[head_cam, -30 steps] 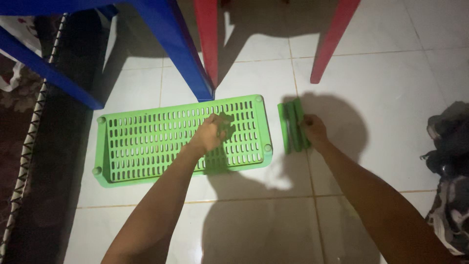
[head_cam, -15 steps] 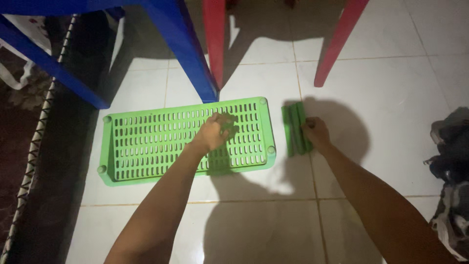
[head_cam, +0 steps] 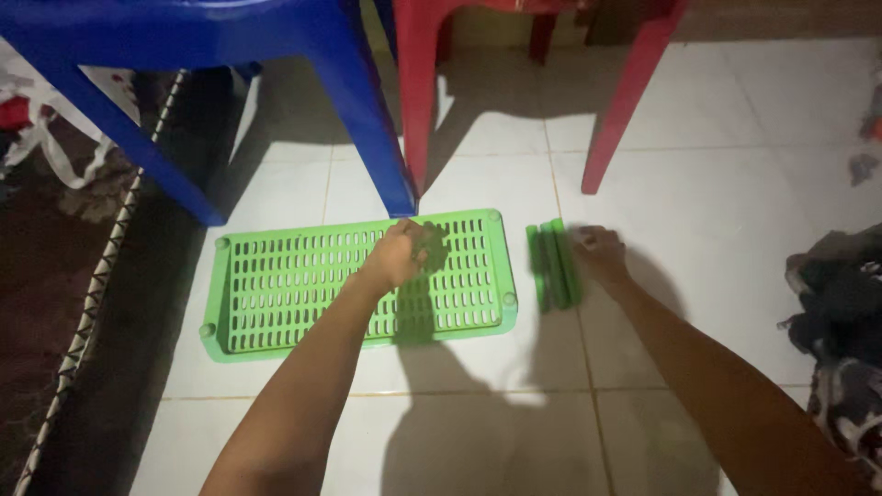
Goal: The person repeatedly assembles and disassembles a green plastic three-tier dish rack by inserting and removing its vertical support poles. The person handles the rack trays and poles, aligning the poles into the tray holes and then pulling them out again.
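Observation:
A green slotted plastic shelf tray [head_cam: 276,294] lies flat on the white tiled floor. My left hand [head_cam: 400,253] rests on its right part with the fingers curled down onto the slots. Just right of the tray lies a small bundle of green plastic bars [head_cam: 554,266], side by side on the floor. My right hand [head_cam: 602,257] sits beside the bundle on its right, with the fingertips touching its edge and nothing held in it. Both forearms reach in from the bottom of the view.
A blue plastic chair leg [head_cam: 372,119] stands right behind the tray, and red chair legs [head_cam: 634,101] stand behind the bars. A dark mat with a rope edge [head_cam: 87,303] runs along the left. Dark cloth [head_cam: 841,321] lies at the right.
The view has tilted, so the tray and bars sit lower in the picture. My right hand has eased off the bars to their right side. My left hand stays on the tray.

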